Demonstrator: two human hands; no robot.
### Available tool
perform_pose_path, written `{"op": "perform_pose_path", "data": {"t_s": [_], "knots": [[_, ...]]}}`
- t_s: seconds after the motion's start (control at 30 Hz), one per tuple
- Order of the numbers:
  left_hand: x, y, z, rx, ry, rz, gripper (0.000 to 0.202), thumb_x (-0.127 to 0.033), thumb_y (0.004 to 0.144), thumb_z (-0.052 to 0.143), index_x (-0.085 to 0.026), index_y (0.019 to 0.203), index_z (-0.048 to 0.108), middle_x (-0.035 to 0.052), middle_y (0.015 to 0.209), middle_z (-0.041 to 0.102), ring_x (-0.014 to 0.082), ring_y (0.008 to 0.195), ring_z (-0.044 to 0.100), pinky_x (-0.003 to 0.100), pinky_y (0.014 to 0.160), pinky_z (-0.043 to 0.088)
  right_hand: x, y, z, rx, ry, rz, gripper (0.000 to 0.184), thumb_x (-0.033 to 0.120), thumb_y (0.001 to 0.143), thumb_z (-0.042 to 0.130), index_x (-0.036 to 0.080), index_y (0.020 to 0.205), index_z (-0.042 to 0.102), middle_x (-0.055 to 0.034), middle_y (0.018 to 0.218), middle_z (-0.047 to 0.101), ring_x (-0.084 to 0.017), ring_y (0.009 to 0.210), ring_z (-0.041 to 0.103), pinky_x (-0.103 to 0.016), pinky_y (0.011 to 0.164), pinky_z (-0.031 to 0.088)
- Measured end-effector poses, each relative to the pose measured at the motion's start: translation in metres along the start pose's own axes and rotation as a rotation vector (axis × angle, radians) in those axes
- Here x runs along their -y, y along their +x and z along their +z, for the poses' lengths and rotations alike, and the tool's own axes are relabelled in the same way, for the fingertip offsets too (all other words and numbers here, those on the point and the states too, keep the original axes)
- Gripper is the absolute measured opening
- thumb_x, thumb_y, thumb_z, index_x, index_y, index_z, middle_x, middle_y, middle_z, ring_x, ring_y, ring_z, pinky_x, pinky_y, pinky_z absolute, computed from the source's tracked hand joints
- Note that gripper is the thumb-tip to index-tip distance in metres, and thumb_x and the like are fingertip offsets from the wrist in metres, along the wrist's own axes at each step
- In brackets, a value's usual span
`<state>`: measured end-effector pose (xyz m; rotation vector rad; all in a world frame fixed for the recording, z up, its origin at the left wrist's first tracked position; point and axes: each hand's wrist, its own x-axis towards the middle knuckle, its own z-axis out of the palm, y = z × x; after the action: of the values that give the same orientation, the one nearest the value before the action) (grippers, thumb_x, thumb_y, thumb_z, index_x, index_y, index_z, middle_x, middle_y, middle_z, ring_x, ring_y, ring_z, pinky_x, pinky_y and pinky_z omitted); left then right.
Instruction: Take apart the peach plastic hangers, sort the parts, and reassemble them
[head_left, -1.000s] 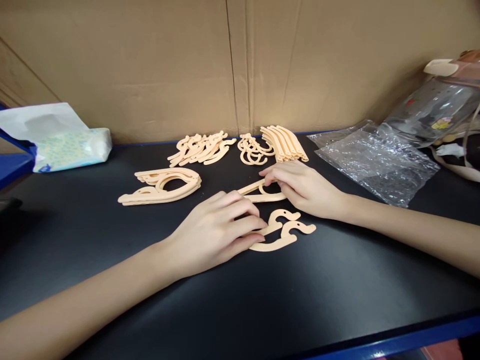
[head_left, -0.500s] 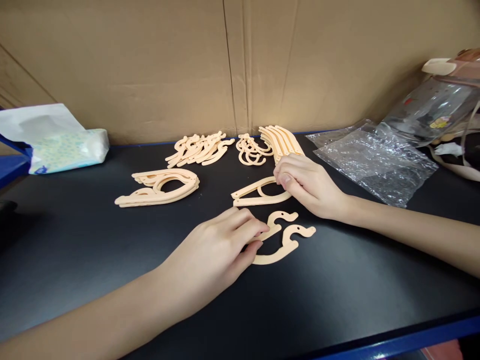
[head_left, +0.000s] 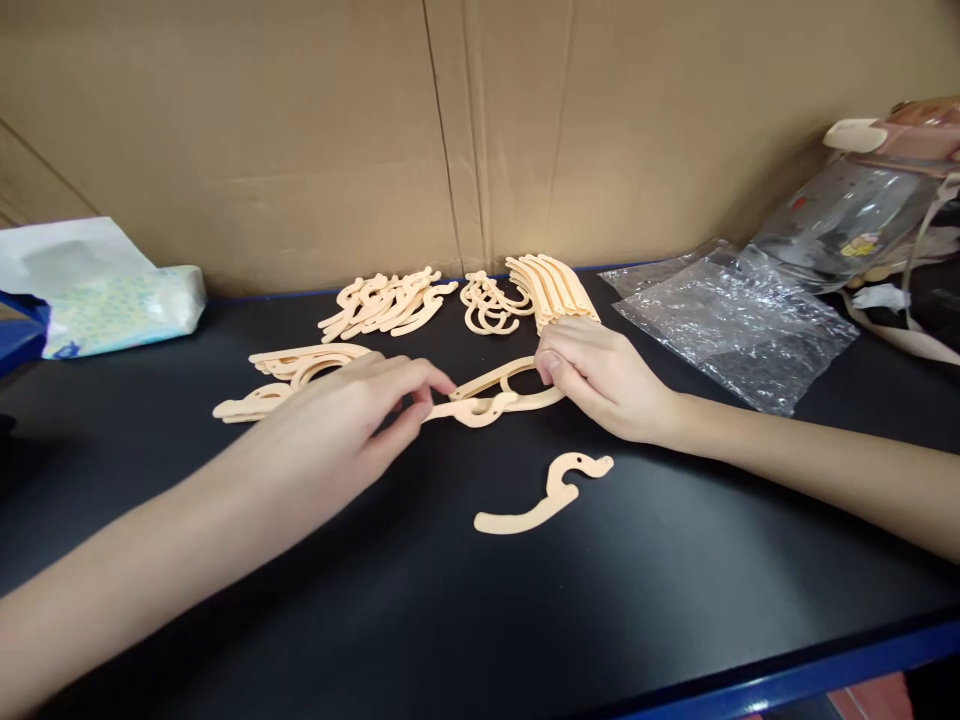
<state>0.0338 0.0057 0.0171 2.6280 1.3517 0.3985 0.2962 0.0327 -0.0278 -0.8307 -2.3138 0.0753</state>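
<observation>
My left hand [head_left: 375, 400] pinches the end of a peach-coloured curved hanger arm [head_left: 480, 408]. Its hooked, holed end lies over the lower bar of a partly assembled folding hanger [head_left: 487, 380]. My right hand [head_left: 600, 380] is closed round the right end of that hanger, and its fingers hide the part they grip. In front, a second loose hanger arm [head_left: 525, 518] with a hooked tip rests flat on the black table. Partly behind my left forearm, a stack of folded hangers [head_left: 300, 362] lies to the left.
Along the back lie a pile of loose hanger arms [head_left: 386, 303], a heap of small hooks [head_left: 491, 303] and a row of long curved bars [head_left: 551, 285]. Clear plastic bags [head_left: 742, 320] and a transparent bottle [head_left: 832, 215] are at right. A tissue pack [head_left: 120, 300] stands left.
My left hand has lifted one of the two front hanger arms and brought it up and left to the hanger in my right hand. The right hand keeps its grip.
</observation>
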Motion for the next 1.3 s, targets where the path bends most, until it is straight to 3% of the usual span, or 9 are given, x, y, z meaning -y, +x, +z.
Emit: {"op": "perform_pose_path", "data": {"t_s": [0.1,0.2,0.33,0.4,0.57,0.77,0.9,1.1,1.3], "knots": [[0.021,-0.005,-0.002,0.073,-0.010,-0.058,0.029,-0.044,0.092,0.043,-0.031,0.097,0.068,-0.0004,0.084,0.070,0.0212,0.074,0.064,0.029,0.063,0.046,-0.001,-0.001,0.000,0.032,-0.013,-0.051,0.027,0.015,0.095,0.035,0.023,0.069,0.036,0.0005,0.065,0.044,-0.015,0.062,0.039,-0.030,0.065,0.035],[0.032,-0.011,-0.002,0.147,-0.042,-0.072,0.030,-0.046,0.093,0.043,-0.031,0.096,0.068,-0.0016,0.074,0.066,0.0183,0.060,0.059,0.027,0.051,0.041,-0.001,-0.001,0.002,0.056,0.052,-0.151,0.024,0.010,0.091,0.037,0.021,0.072,0.043,0.0003,0.066,0.047,-0.015,0.063,0.041,-0.029,0.066,0.036],[0.023,-0.012,0.008,-0.005,-0.052,-0.040,0.031,-0.043,0.097,0.043,-0.025,0.108,0.065,0.0025,0.098,0.068,0.0216,0.086,0.063,0.031,0.074,0.048,0.000,0.000,0.004,0.091,0.022,-0.153,0.011,0.020,0.094,0.051,0.015,0.092,0.060,-0.0044,0.082,0.061,-0.017,0.076,0.052,-0.030,0.072,0.042],[0.012,-0.011,0.018,-0.071,-0.021,0.038,0.030,-0.041,0.098,0.045,-0.021,0.113,0.062,0.0054,0.106,0.066,0.0234,0.097,0.061,0.036,0.085,0.047,0.001,0.001,0.004,0.134,-0.011,-0.155,0.018,0.029,0.093,0.059,0.013,0.099,0.064,-0.0071,0.091,0.064,-0.019,0.082,0.056,-0.031,0.075,0.044],[0.001,-0.012,0.036,-0.111,0.104,0.248,0.018,-0.026,0.097,0.051,-0.015,0.107,0.060,0.0058,0.099,0.063,0.0218,0.085,0.056,0.035,0.076,0.043,0.002,0.001,0.003,0.152,-0.026,-0.197,0.016,0.029,0.093,0.061,0.015,0.091,0.069,-0.0068,0.092,0.064,-0.018,0.083,0.056,-0.030,0.076,0.045],[0.008,-0.016,0.033,-0.080,-0.124,0.208,0.021,-0.012,0.098,0.042,-0.018,0.111,0.057,0.0023,0.098,0.057,0.0152,0.087,0.054,0.026,0.076,0.042,0.003,0.000,0.003,0.116,0.032,-0.217,0.010,0.023,0.090,0.063,0.016,0.087,0.068,-0.0061,0.090,0.065,-0.017,0.080,0.056,-0.031,0.075,0.045],[0.010,-0.018,0.034,-0.065,-0.186,0.219,0.028,-0.006,0.096,0.031,-0.019,0.108,0.052,0.0029,0.104,0.056,0.0138,0.091,0.054,0.025,0.079,0.042,0.005,0.000,0.002,0.208,0.087,-0.195,0.008,0.019,0.092,0.058,0.016,0.089,0.065,-0.0043,0.086,0.065,-0.015,0.077,0.057,-0.027,0.071,0.044],[0.010,-0.020,0.034,-0.089,-0.121,0.152,0.015,-0.015,0.092,0.037,-0.020,0.083,0.048,-0.0013,0.072,0.048,0.0149,0.066,0.048,0.026,0.060,0.035,0.007,0.000,0.001,0.272,0.171,-0.174,0.012,0.024,0.097,0.054,0.016,0.096,0.063,-0.0038,0.088,0.066,-0.012,0.073,0.057,-0.023,0.065,0.042],[0.007,-0.020,0.035,-0.096,-0.007,0.219,0.014,-0.026,0.091,0.041,-0.022,0.078,0.038,-0.0038,0.064,0.044,0.0140,0.054,0.041,0.027,0.051,0.026,0.013,-0.001,0.000,0.330,0.232,-0.109,0.015,0.028,0.098,0.053,0.016,0.096,0.062,-0.0028,0.088,0.066,-0.011,0.070,0.056,-0.023,0.063,0.040]]}}
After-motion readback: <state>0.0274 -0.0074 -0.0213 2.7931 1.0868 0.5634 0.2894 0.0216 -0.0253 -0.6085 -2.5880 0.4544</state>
